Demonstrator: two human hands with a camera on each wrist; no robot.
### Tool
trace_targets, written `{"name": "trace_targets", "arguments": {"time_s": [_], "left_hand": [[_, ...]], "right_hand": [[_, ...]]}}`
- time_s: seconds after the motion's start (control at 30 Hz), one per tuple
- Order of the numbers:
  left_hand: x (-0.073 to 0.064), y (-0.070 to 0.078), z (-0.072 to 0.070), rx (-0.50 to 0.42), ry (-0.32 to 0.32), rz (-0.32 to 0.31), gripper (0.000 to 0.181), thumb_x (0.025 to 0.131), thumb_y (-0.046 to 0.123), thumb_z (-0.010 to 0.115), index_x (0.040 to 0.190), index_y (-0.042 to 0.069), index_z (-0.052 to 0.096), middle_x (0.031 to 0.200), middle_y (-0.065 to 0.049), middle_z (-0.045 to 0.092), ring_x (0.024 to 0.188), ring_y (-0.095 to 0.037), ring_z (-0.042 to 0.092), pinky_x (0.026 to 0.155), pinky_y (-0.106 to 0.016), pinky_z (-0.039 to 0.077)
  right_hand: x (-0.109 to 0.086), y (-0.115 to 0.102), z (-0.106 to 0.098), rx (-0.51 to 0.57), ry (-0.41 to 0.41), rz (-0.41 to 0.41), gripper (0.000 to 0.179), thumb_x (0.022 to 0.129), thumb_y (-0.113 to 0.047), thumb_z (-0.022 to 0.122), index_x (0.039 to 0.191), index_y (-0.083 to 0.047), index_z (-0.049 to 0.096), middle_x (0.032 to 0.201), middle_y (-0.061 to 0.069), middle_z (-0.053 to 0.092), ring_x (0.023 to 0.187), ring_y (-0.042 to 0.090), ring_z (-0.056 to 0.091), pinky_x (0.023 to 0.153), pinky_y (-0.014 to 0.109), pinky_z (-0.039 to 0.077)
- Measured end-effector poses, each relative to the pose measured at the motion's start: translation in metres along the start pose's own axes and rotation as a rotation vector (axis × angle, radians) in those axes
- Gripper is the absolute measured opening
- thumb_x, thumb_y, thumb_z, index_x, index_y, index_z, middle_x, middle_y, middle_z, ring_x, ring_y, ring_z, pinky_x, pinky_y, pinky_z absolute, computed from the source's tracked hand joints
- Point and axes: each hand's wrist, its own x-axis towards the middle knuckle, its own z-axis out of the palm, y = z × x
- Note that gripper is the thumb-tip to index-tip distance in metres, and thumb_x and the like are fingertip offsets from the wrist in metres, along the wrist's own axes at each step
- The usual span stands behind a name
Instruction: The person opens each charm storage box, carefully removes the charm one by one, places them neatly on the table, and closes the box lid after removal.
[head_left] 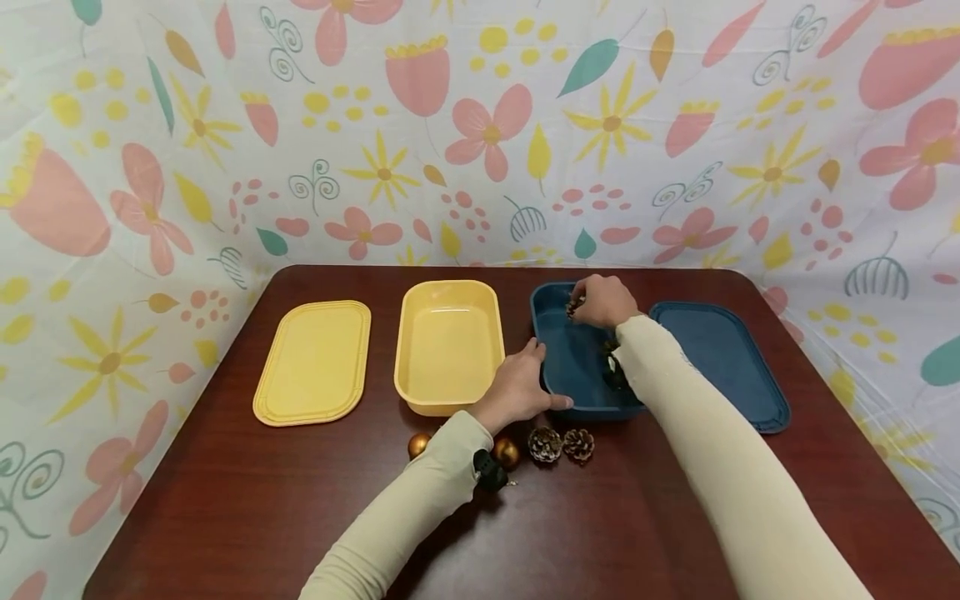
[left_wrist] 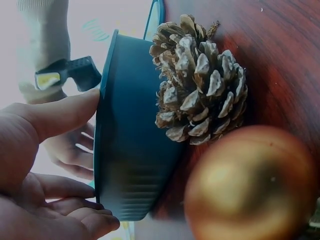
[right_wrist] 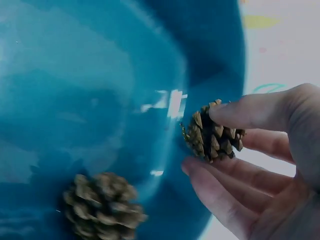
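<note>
My right hand point(head_left: 606, 302) pinches a small brown pine cone point(right_wrist: 212, 135) between thumb and fingers, inside the far part of the blue container point(head_left: 573, 358). In the right wrist view, another pine cone point(right_wrist: 102, 207) lies on the container's floor. My left hand point(head_left: 517, 387) rests at the container's near left corner, thumb and fingers spread and touching its rim. Two pine cones, one frosted point(head_left: 544, 445) and one brown point(head_left: 578, 446), lie on the table just in front of the container. Beside them sits a shiny gold ball point(head_left: 506, 453), close to my left wrist.
A yellow container point(head_left: 450, 402) stands left of the blue one, with a yellow lid point(head_left: 311, 362) farther left. At the right lies a blue lid point(head_left: 723, 362), partly behind my right sleeve. Another gold ball point(head_left: 418, 446) sits by the left sleeve on the dark table point(head_left: 225, 508).
</note>
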Motion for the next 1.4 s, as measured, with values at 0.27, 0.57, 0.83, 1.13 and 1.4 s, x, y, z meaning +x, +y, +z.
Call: {"name": "trace_targets", "arguments": {"time_s": [0.27, 0.57, 0.83, 1.13, 1.4], "left_hand": [[0.002, 0.000, -0.003, 0.009, 0.009, 0.015, 0.096, 0.084, 0.044, 0.080, 0.159, 0.008, 0.030, 0.169, -0.011, 0.021, 0.150, -0.031, 0.037, 0.117, -0.043, 0.041], [0.003, 0.000, -0.005, 0.009, 0.005, 0.009, 0.096, 0.084, 0.044, 0.080, 0.159, 0.008, 0.030, 0.169, -0.011, 0.021, 0.150, -0.031, 0.036, 0.117, -0.043, 0.041], [0.003, 0.000, -0.004, 0.005, 0.017, 0.004, 0.097, 0.084, 0.044, 0.080, 0.159, 0.008, 0.030, 0.169, -0.011, 0.021, 0.150, -0.031, 0.037, 0.118, -0.043, 0.041], [-0.001, 0.000, 0.002, -0.003, 0.011, -0.004, 0.098, 0.084, 0.044, 0.080, 0.159, 0.008, 0.029, 0.169, -0.011, 0.021, 0.151, -0.030, 0.036, 0.117, -0.043, 0.041], [-0.003, -0.001, 0.003, -0.010, 0.016, -0.002, 0.098, 0.084, 0.044, 0.081, 0.159, 0.009, 0.029, 0.169, -0.011, 0.021, 0.150, -0.030, 0.037, 0.117, -0.043, 0.042]], "right_hand": [[-0.026, -0.005, -0.025, 0.139, 0.024, -0.091, 0.035, 0.088, -0.014, 0.074, 0.121, -0.004, 0.069, 0.114, 0.025, 0.065, 0.080, 0.027, 0.071, 0.073, 0.043, 0.061], [-0.050, -0.007, -0.036, 0.421, 0.007, -0.118, 0.040, 0.092, -0.015, 0.073, 0.129, -0.008, 0.064, 0.126, 0.022, 0.055, 0.096, 0.034, 0.073, 0.081, 0.041, 0.062], [-0.065, -0.005, -0.036, 0.563, 0.005, -0.194, 0.043, 0.093, -0.022, 0.073, 0.134, -0.014, 0.063, 0.140, 0.012, 0.055, 0.123, 0.036, 0.062, 0.098, 0.052, 0.054], [-0.089, 0.003, -0.023, 0.630, -0.044, -0.282, 0.047, 0.091, -0.015, 0.075, 0.135, -0.009, 0.059, 0.140, 0.014, 0.055, 0.106, 0.013, 0.067, 0.083, 0.036, 0.061], [-0.108, 0.010, -0.013, 0.685, -0.055, -0.257, 0.049, 0.089, -0.018, 0.077, 0.134, -0.009, 0.059, 0.139, 0.015, 0.054, 0.103, 0.005, 0.066, 0.083, 0.028, 0.060]]}}
